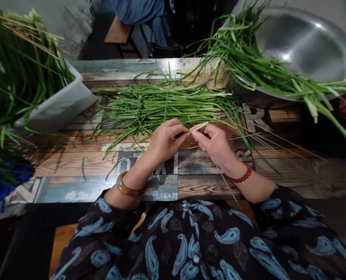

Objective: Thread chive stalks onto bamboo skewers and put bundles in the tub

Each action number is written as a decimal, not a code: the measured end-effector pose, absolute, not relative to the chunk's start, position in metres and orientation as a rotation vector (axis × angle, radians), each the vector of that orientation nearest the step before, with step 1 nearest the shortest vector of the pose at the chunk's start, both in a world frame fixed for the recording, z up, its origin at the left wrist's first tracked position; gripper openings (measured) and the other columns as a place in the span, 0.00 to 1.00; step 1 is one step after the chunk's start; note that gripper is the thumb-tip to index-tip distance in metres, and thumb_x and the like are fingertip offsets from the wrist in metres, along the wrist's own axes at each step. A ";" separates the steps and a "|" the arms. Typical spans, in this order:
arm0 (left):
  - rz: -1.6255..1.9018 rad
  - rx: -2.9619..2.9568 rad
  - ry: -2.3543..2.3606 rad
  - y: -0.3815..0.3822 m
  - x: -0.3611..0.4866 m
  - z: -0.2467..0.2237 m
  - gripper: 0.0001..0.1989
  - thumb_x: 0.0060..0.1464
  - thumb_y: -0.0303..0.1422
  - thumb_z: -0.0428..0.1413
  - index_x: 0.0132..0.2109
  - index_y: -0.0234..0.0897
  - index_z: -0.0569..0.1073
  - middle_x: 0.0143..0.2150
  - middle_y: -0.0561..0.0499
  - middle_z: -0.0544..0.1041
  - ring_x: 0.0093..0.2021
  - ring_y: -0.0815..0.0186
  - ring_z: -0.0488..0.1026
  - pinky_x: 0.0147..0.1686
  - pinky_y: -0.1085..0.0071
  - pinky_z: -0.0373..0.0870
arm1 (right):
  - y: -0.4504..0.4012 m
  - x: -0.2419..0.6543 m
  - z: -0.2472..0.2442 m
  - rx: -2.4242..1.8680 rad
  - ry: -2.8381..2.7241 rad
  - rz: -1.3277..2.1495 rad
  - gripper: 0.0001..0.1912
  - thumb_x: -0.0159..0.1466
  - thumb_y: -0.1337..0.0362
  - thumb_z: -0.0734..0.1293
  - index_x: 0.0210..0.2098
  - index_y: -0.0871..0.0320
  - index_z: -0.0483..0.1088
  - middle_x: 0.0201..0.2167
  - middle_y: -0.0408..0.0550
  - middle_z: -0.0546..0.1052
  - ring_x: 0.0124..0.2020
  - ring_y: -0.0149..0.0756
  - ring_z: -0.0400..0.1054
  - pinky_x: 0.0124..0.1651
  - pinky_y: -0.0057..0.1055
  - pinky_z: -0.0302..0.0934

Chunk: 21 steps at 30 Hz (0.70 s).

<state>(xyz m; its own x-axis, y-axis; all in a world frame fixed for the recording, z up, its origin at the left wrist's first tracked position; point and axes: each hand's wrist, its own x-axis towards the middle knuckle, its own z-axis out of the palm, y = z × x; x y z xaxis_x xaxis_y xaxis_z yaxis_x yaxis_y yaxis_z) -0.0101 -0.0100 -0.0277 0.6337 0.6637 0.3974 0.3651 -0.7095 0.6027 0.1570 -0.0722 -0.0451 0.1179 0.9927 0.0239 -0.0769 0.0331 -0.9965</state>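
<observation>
My left hand point(169, 140) is closed, its fingertips pinching a green garlic chive point(201, 126) by the stem. My right hand point(215, 144) meets it, thumb and fingers closed around the same stem. From under the right palm a thin bamboo skewer point(225, 182) runs down toward my body; its upper end is hidden by the hand. Just beyond both hands a broad layer of garlic chives point(164, 103) lies across the table. Several loose bamboo skewers point(289, 153) are spread right of my right hand.
At left stands a white plastic bin point(56, 103) heaped with skewered chives point(23, 66). A large steel basin point(309, 42) at right has more chives point(254, 62) hanging over its rim. The patchwork wooden table point(149, 186) carries everything. A person in blue trousers point(159, 23) is beyond, near a wooden stool point(118, 31).
</observation>
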 end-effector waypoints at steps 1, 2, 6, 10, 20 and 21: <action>0.869 2.423 0.816 -0.010 -0.010 -0.028 0.08 0.61 0.32 0.55 0.35 0.35 0.77 0.32 0.48 0.74 0.34 0.66 0.70 0.35 0.70 0.64 | -0.072 0.157 -0.045 -1.194 -1.065 1.135 0.11 0.61 0.55 0.70 0.35 0.57 0.74 0.24 0.39 0.68 0.23 0.25 0.56 0.24 0.25 0.52; 0.883 2.460 0.823 -0.011 -0.009 -0.028 0.09 0.61 0.31 0.54 0.34 0.35 0.76 0.32 0.48 0.74 0.34 0.66 0.70 0.35 0.70 0.64 | -0.072 0.156 -0.045 -1.207 -1.056 1.131 0.12 0.60 0.54 0.71 0.35 0.57 0.73 0.24 0.39 0.68 0.22 0.25 0.56 0.23 0.25 0.51; 0.911 2.501 0.821 -0.016 -0.006 -0.027 0.08 0.61 0.29 0.54 0.33 0.35 0.75 0.29 0.49 0.72 0.31 0.66 0.67 0.32 0.70 0.62 | -0.073 0.156 -0.047 -1.229 -1.050 1.124 0.15 0.58 0.52 0.72 0.35 0.57 0.73 0.24 0.39 0.67 0.21 0.24 0.55 0.22 0.24 0.49; 0.917 2.456 0.813 -0.020 -0.004 -0.024 0.08 0.59 0.28 0.54 0.30 0.36 0.73 0.28 0.51 0.71 0.29 0.67 0.66 0.31 0.70 0.60 | -0.074 0.155 -0.047 -1.165 -0.957 1.171 0.17 0.60 0.50 0.72 0.34 0.58 0.72 0.23 0.38 0.66 0.19 0.22 0.52 0.20 0.24 0.47; 0.885 2.309 0.806 -0.018 -0.007 -0.022 0.08 0.58 0.28 0.56 0.30 0.35 0.73 0.27 0.52 0.71 0.29 0.69 0.67 0.30 0.72 0.61 | -0.068 0.159 -0.044 -1.178 -0.826 1.171 0.20 0.58 0.46 0.73 0.32 0.57 0.70 0.22 0.36 0.63 0.18 0.21 0.48 0.17 0.24 0.42; 0.888 2.283 0.804 -0.018 -0.007 -0.021 0.08 0.57 0.28 0.56 0.29 0.35 0.73 0.27 0.52 0.71 0.29 0.69 0.67 0.30 0.72 0.61 | -0.067 0.159 -0.044 -1.175 -0.815 1.170 0.20 0.58 0.46 0.73 0.33 0.57 0.71 0.22 0.36 0.63 0.17 0.20 0.48 0.17 0.24 0.42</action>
<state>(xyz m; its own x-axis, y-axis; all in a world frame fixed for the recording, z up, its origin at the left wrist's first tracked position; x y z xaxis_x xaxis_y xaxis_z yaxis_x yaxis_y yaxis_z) -0.0075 -0.0182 -0.0213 0.6016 0.6935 0.3965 0.3253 -0.6660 0.6713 0.1592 -0.0673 -0.0443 0.2421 0.9662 -0.0885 -0.2520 -0.0255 -0.9674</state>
